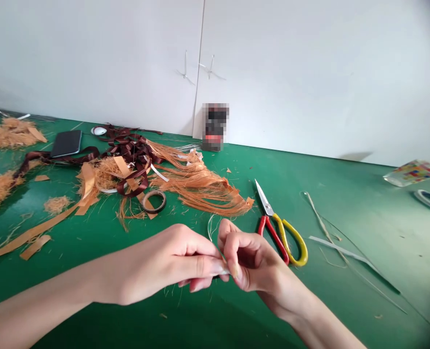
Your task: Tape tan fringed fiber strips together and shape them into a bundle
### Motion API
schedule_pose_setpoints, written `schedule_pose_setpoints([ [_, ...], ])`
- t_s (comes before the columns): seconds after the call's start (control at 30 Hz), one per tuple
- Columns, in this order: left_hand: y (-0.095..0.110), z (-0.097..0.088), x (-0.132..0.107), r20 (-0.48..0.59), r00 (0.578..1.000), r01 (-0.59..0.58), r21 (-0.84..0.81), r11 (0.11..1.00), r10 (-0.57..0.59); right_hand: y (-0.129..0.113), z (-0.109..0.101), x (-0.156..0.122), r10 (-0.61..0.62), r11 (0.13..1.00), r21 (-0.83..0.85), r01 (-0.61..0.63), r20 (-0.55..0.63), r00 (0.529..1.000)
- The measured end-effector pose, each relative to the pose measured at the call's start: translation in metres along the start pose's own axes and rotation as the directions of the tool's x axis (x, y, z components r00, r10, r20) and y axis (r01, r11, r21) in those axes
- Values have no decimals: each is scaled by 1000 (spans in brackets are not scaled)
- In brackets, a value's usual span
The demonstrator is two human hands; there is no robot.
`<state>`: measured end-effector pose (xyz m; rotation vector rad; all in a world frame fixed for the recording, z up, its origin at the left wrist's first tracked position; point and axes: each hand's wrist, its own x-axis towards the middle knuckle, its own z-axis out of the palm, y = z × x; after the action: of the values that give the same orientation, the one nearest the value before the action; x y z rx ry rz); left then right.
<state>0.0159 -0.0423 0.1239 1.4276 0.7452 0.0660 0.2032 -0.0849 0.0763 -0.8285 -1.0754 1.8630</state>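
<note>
My left hand [178, 261] and my right hand [251, 259] meet over the near middle of the table, fingertips pinched together. Between them is something small and pale, mostly covered by the fingers, so its kind cannot be made out. A thin pale strand [210, 227] curves up just behind the fingertips. Right behind my right hand lie scissors [269, 209] with one red and one yellow handle, blades pointing away. Beyond my left hand a small roll of dark tape [154, 201] rests near a fringe of orange-brown fibres [207, 189].
On the green table [331, 194], dark brown ribbon [135, 150] lies heaped with tan strips [48, 228] and a phone [66, 143]. Wires and a white strip [340, 247] are at right, near a colourful packet [413, 173]. A blurred box [215, 127] stands against the white wall [291, 72].
</note>
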Motion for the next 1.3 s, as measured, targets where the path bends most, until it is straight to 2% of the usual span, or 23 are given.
schedule_pose_setpoints([
  [0.07, -11, -5, 2, 52, 998, -22, -69, 997, 26, 2, -5, -4, 25, 995, 95, -26, 8, 1000],
  [0.13, -22, -17, 2, 31, 997, -71, -103, 992, 74, -2, -15, -10, -37, 980, 196, 42, -28, 999],
  [0.2, -33, -31, -2, -168, 980, -111, -34, 993, 104, -7, -27, -17, -165, 966, 174, 194, -166, 972],
  [0.23, -38, -38, -5, -314, 941, -117, 55, 992, 129, -9, -34, -19, -191, 970, 104, 220, -239, 952],
  [0.27, -42, -44, -9, -447, 882, -77, 178, 981, 150, -10, -40, -21, -191, 978, 17, 207, -310, 931],
  [0.3, -45, -50, -12, -577, 796, 2, 309, 951, 186, -10, -45, -22, -186, 982, -64, 175, -360, 914],
  [0.33, -49, -56, -16, -687, 684, 111, 431, 896, 246, -8, -49, -22, -183, 981, -136, 140, -396, 900],
  [0.37, -52, -62, -19, -762, 566, 247, 522, 816, 316, -6, -52, -20, -187, 974, -199, 112, -416, 890],
  [0.43, -61, -74, -23, -768, 358, 466, 640, 611, 531, 0, -59, -15, -237, 939, -333, 88, -438, 867],
  [0.5, -73, -89, -24, -742, 288, 604, 631, 486, 605, 5, -66, -8, -351, 849, -524, 70, -459, 816],
  [0.57, -86, -103, -21, -752, 265, 623, 611, 488, 604, 7, -76, -1, -478, 709, -706, 10, -470, 742],
  [0.63, -97, -113, -16, -761, 272, 629, 604, 489, 589, 8, -86, 6, -537, 600, -795, -86, -481, 693],
  [0.7, -102, -118, -12, -762, 279, 634, 604, 484, 584, 9, -96, 13, -517, 570, -803, -175, -516, 683],
  [0.77, -99, -116, -7, -745, 276, 641, 614, 462, 607, 10, -103, 20, -461, 597, -772, -216, -551, 696],
  [0.83, -91, -108, 0, -700, 292, 632, 653, 418, 652, 14, -105, 26, -396, 668, -715, -207, -577, 715],
  [0.87, -86, -101, 4, -660, 346, 604, 701, 380, 667, 16, -103, 29, -370, 701, -685, -196, -585, 721],
  [0.9, -80, -94, 9, -631, 358, 582, 727, 364, 688, 18, -100, 31, -350, 732, -657, -182, -591, 727],
  [0.93, -75, -86, 15, -606, 393, 554, 757, 348, 692, 21, -95, 33, -334, 760, -629, -162, -593, 733],
  [0.97, -70, -77, 22, -574, 426, 511, 790, 338, 699, 23, -89, 35, -321, 781, -608, -144, -588, 742],
  [1.07, -59, -49, 43, -463, 517, 214, 884, 415, 720, 29, -69, 39, -288, 840, -537, -73, -556, 780],
  [1.13, -53, -36, 57, -364, 566, 38, 908, 417, 740, 29, -57, 38, -286, 854, -519, -43, -537, 794],
  [1.2, -47, -30, 69, -289, 607, -83, 903, 421, 740, 28, -48, 36, -301, 858, -513, -9, -517, 801],
  [1.3, -38, -33, 82, -240, 652, -191, 866, 462, 719, 24, -42, 33, -341, 855, -517, 36, -509, 790],
])
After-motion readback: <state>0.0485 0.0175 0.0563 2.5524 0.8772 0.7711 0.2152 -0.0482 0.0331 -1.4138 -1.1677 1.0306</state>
